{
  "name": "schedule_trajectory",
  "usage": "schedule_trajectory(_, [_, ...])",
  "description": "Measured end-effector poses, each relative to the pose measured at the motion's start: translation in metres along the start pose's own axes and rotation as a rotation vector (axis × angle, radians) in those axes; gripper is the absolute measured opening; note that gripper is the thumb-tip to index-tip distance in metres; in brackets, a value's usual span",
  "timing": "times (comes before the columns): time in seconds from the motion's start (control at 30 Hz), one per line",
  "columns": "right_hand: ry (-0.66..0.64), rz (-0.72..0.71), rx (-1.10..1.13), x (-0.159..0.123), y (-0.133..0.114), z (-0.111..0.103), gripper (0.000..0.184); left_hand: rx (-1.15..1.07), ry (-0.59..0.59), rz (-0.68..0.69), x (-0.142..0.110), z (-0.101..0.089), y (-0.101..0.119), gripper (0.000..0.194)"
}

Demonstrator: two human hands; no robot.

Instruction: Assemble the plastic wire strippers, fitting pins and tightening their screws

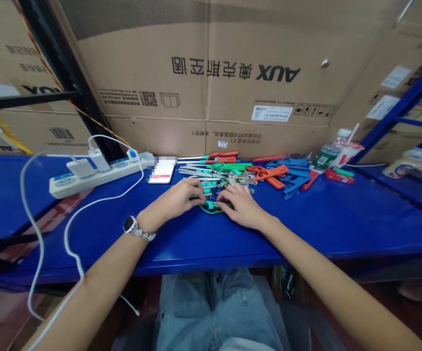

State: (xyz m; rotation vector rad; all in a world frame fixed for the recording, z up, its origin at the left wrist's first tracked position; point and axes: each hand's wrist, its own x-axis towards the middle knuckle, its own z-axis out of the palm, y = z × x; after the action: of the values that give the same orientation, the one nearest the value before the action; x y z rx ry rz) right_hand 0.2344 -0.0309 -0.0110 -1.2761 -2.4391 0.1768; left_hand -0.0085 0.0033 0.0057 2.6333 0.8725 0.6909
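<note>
Both my hands rest on the blue table over a small green plastic part. My left hand, with a watch on its wrist, has its fingers curled down onto the green part and some thin metal rods. My right hand pinches the same green part from the right side. Just behind the hands lies a pile of green, red, orange and blue plastic handles mixed with several metal rods.
A phone lies left of the pile. A white power strip with chargers and a trailing white cable sits at the left. A bottle and a cup stand at the right. Big cardboard boxes wall off the back.
</note>
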Motion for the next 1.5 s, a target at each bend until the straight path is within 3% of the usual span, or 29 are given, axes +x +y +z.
schedule_trajectory(0.43, [0.000,-0.076,-0.109,-0.002,-0.005,0.008,0.026,-0.086,-0.037,-0.007,0.001,0.009,-0.001,0.011])
schedule_trajectory(0.77, [0.027,-0.114,-0.088,-0.002,-0.001,0.007,0.024,-0.211,-0.037,0.003,0.002,0.015,-0.001,0.010])
schedule_trajectory(0.93, [0.055,-0.088,-0.065,-0.002,-0.002,0.004,0.022,-0.193,-0.051,-0.014,0.002,0.015,0.001,0.009])
schedule_trajectory(1.1, [0.170,-0.070,-0.057,-0.002,-0.019,0.001,0.019,-0.159,-0.060,-0.018,0.003,0.014,0.004,0.009])
schedule_trajectory(1.2, [0.103,-0.028,-0.055,-0.001,-0.027,0.002,0.014,-0.166,-0.047,-0.054,0.001,0.015,0.006,0.005])
schedule_trajectory(1.33, [0.078,0.036,-0.015,-0.001,-0.028,0.003,0.007,-0.174,-0.031,-0.130,-0.002,0.019,0.009,0.027])
schedule_trajectory(1.5, [0.121,0.046,-0.095,-0.006,-0.027,0.003,0.007,-0.075,-0.056,-0.199,0.000,0.022,0.018,0.012])
